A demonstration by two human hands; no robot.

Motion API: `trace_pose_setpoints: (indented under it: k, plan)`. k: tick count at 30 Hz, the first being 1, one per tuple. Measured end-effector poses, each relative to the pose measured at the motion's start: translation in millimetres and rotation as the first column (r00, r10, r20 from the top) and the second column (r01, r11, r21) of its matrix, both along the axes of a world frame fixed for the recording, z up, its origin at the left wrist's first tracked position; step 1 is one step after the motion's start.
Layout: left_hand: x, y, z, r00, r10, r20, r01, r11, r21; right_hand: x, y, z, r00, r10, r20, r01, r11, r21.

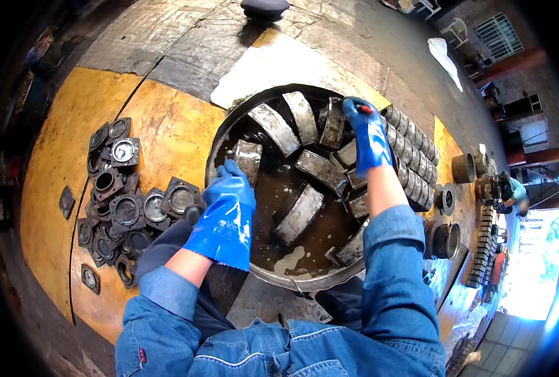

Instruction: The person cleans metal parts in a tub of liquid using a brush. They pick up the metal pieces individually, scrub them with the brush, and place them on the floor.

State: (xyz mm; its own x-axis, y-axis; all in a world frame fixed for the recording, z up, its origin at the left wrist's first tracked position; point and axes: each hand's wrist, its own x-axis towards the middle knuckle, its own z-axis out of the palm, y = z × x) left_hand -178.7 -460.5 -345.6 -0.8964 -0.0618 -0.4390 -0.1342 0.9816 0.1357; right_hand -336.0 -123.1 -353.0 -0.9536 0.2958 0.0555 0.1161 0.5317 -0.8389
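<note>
A large round pan with a dark rim sits in front of me, holding murky brown liquid. Several curved metal blocks lie in it, wet and grey. My left hand, in a blue rubber glove, is closed at the pan's left side, its fingers against the lower left edge of one curved metal block. At the far right rim my right hand, gloved in the same blue, is closed around a small object with a red part. The glove hides most of that object, so its kind does not show.
Square metal flanges are heaped on yellow boards at the left. Rows of curved metal pieces stand stacked beside the pan's right rim. Metal rings lie farther right. Another person is in the right background.
</note>
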Motion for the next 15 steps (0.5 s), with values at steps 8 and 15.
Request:
trace_pose_setpoints:
  k: [8, 15]
  plan:
    - [5.1, -5.9, -5.3, 1.000, 0.001, -0.025, -0.001, 1.000, 0.012, 92.8, -19.8, 31.0, 0.878, 0.460, -0.135, -0.395, 0.853, 0.341]
    - [-0.4, 2.6, 0.0, 1.000, -0.002, 0.000, 0.002, 1.000, -0.015, -10.0, 21.1, 7.0, 0.985, 0.032, 0.171, -0.058, 0.987, 0.150]
